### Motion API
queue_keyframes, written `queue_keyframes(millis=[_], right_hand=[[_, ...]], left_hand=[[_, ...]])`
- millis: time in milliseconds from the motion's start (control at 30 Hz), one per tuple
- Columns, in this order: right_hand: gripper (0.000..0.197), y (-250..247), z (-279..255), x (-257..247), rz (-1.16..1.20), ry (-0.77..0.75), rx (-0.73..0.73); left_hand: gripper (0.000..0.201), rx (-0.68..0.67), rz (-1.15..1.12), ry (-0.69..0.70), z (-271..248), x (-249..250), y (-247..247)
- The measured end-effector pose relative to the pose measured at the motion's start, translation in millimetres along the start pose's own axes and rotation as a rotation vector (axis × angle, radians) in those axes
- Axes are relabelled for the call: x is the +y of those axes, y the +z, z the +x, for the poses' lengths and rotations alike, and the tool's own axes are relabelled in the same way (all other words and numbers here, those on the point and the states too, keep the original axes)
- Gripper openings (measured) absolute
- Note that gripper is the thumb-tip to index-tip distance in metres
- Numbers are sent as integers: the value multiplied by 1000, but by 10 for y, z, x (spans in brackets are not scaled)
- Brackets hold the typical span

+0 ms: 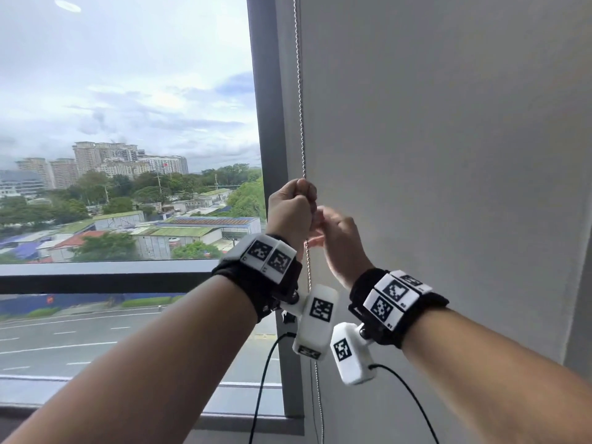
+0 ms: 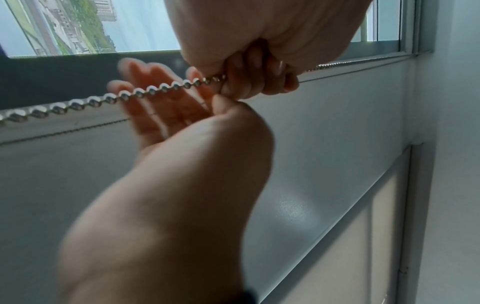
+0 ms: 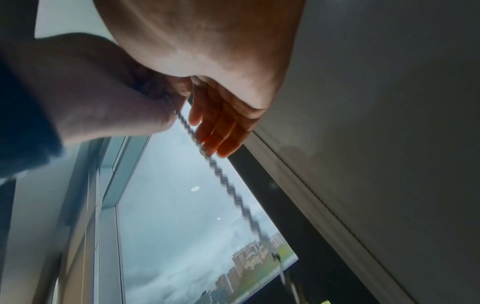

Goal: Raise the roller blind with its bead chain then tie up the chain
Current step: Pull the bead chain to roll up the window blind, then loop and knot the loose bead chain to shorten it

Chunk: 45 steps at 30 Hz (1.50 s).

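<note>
Bead chain [image 1: 301, 100] in clenched left hand [image 1: 290, 211], right hand [image 1: 339, 238] fingers loose alongside; blind [image 1: 448, 139] & window frame [image 1: 267, 123] behind.

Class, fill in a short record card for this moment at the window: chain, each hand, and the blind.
bead chain: hangs taut beside the blind's left edge
left hand: fist gripping the chain
right hand: just below the left, fingers straight beside the chain, not gripping
roller blind: covers its pane
chain tied up: not yet
</note>
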State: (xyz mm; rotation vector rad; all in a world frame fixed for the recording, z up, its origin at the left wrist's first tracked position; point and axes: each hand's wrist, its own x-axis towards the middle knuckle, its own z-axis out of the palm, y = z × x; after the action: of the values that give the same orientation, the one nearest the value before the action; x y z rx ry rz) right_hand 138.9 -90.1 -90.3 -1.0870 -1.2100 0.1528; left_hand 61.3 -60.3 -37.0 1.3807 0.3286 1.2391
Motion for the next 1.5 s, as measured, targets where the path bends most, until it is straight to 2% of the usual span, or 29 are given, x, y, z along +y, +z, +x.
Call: queue_keyframes(millis=[167,267,467,633,800,900,1067,1133,1233,1333,1433,1500], right_hand=[[31,-45,405,-535,4,-52,48],[30,-30,558,-858,-29,-103,16],[23,29,733,-1035,-85,-87,-13],[18,33,812,-749,-212,-67,22],[11,62,854,-407,-275,-57,63],[19,91,889,-187,-294,-13,61],[58,107,854,140,-201,101,-25],[62,154,839,323,-168,139,-14],[41,193,780,565,-99,129,52],[19,181,631,725,-65,116,20],[18,177,451,873,-70,137,-53],[25,170,332,938,-109,151,-122]], left_hand=[[38,-21,-6,20,-22,-19,-5],[39,-43,-19,25,-58,-4,5],[33,-72,40,26,-111,-162,19],[22,-77,70,-40,-153,-499,-181],[12,-66,194,-29,-46,-705,-388],[18,-50,251,-2,33,-780,-460],[30,-3,293,0,145,-909,-548],[33,14,320,8,211,-942,-590],[32,7,328,28,311,-934,-612],[34,-8,300,62,442,-870,-580],[41,-19,316,83,546,-797,-517],[42,-35,276,82,570,-753,-452]])
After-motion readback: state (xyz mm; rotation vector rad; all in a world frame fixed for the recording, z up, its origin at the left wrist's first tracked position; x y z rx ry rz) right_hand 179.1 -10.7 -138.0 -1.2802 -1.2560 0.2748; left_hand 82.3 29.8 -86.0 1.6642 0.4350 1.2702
